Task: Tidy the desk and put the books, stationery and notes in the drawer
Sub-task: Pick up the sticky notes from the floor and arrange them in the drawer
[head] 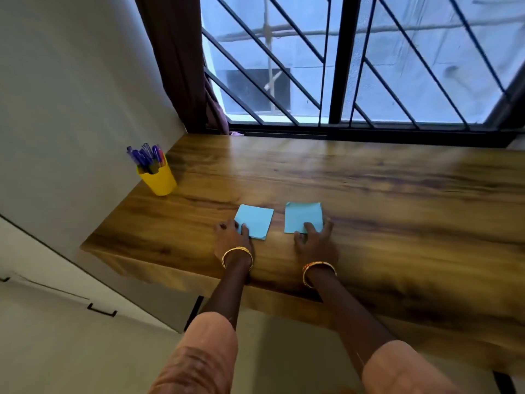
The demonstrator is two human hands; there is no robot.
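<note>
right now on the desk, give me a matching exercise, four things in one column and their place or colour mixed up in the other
Things:
1. yellow cup
2. left note
3. right note
4. pens

Descriptions:
A. under the right hand's fingertips
B. standing in the cup, mostly purple
C. at the desk's far left edge by the wall
D. touched at its near corner by the left hand

Pairs: 1-C, 2-D, 3-A, 4-B

A wooden desk [369,180] spans the scene. At its far edge, a window [412,52] with dark diagonal bars admits daylight. A brown curtain [176,61] hangs far left beside a plain wall [71,95]. Pale cabinets [56,322] stand near left.
</note>
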